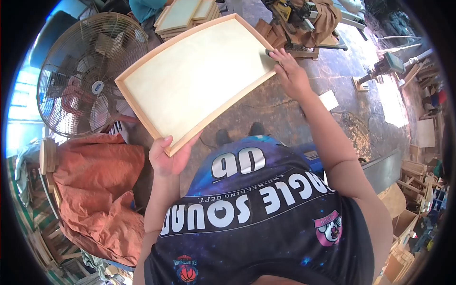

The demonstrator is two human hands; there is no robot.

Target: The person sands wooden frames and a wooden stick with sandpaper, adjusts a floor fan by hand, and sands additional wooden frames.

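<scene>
A shallow rectangular wooden tray [190, 71], with a pale flat base and a raised light-wood rim, is held tilted in the air before me. My left hand [171, 157] grips its near left corner, the thumb over the rim and the fingers underneath. At the right end, my right hand [291, 75] has its fingers over the rim. A small dark patch shows by those fingertips; whether it is an object or a shadow I cannot tell.
A large round fan [92, 73] stands at the left, above an orange cloth [102, 185]. Behind the tray is a stack of pale panels [183, 16]. Machinery and brown paper [323, 21] lie at the back right. Wood pieces [413, 185] crowd the right side.
</scene>
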